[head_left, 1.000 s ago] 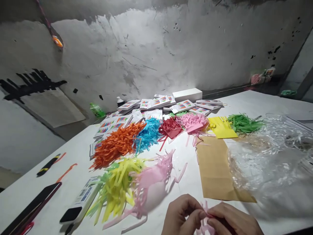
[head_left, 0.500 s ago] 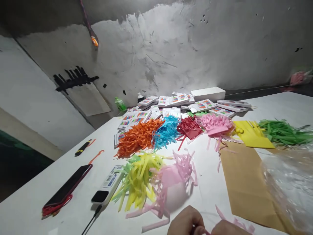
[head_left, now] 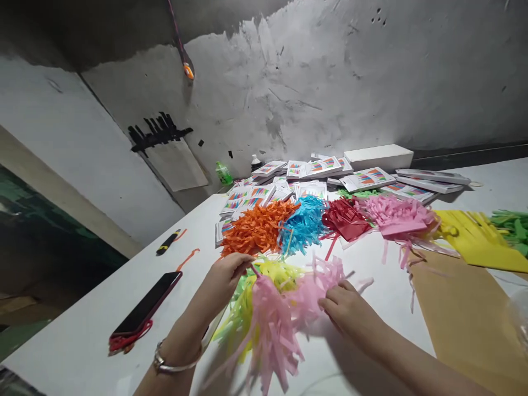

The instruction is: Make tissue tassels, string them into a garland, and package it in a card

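Left hand (head_left: 226, 275), a bracelet at its wrist, pinches the top of a pink tassel (head_left: 274, 322) that hangs over the near middle of the white surface (head_left: 82, 352), in front of a yellow-green fringe (head_left: 243, 308). The right hand (head_left: 344, 305) is at a second pink fringe (head_left: 309, 294) just to the right; whether its grip is pinching the tissue cannot be told. Half a second earlier, both hands are close together at the near edge; now they are apart and farther in.
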Tool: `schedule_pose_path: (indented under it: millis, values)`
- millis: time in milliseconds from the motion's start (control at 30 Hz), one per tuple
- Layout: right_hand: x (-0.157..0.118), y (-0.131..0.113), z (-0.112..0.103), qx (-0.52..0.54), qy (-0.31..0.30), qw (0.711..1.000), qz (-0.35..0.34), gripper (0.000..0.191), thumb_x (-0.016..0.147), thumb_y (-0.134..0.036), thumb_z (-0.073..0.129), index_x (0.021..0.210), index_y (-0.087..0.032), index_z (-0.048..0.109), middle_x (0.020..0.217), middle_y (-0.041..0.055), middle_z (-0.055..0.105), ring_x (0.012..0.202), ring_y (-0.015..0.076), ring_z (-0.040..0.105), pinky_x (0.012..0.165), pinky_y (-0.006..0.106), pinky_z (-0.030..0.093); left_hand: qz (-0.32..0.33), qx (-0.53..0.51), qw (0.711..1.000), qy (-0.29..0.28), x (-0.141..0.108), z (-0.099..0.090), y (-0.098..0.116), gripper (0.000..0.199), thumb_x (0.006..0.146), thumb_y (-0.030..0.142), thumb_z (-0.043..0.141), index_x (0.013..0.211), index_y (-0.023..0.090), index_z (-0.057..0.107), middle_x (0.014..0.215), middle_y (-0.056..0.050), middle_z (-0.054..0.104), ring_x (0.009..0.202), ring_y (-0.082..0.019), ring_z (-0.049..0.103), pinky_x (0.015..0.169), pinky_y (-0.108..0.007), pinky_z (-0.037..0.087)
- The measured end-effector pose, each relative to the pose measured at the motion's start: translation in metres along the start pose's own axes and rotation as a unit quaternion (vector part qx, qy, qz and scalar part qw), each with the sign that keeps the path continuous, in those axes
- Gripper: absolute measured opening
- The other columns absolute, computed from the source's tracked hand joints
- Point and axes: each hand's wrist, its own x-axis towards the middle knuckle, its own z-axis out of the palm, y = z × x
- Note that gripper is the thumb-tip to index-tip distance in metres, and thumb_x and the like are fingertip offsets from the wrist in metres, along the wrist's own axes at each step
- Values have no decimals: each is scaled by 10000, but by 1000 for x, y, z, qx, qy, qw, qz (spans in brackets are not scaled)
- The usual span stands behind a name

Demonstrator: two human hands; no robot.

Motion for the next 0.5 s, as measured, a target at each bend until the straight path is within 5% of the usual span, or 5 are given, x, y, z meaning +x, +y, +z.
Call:
schedule_pose_path:
  millis: [100, 233, 333, 500]
  values:
    - [-8, 0, 3, -19, 27, 999, -15, 253, 815, -8, 521, 643, -176, 601, 663, 22, 601, 616, 176, 532, 664, 333, 430, 97, 99, 987, 79, -3, 27, 15, 275, 951, 321, 503, 1070, 151, 683, 1101, -157, 711, 1024, -299, 651, 887, -501, 526]
    - [-37, -17, -25, -73, 102, 989, -72, 283, 840, -25, 455, 723, -172, 666, 702, 34, 615, 645, 200, 531, 763, 381, 454, 276, 94, 956, -14, -37, 90, 71, 545, 838, 492, 689, 1264, 167, 589, 1225, -123, 667, 1140, -287, 593, 1009, -507, 486]
    - [-65, -31, -42, -115, 125, 983, -73, 384, 817, 24, 390, 761, -202, 695, 734, 14, 655, 673, 193, 566, 838, 373, 463, 378, 87, 921, 30, -64, 138, 100, 133, 928, 238, 588, 1013, 175, 667, 1040, -47, 711, 1027, -211, 623, 1099, -474, 403]
    - [-107, -37, -46, -181, 99, 978, 14, 444, 794, 35, 331, 708, -237, 671, 688, -11, 655, 634, 179, 586, 719, 354, 458, 443, 33, 889, 112, -91, 187, 114, 250, 917, 108, 506, 704, 179, 618, 743, 8, 645, 746, -148, 600, 1058, -427, 420]
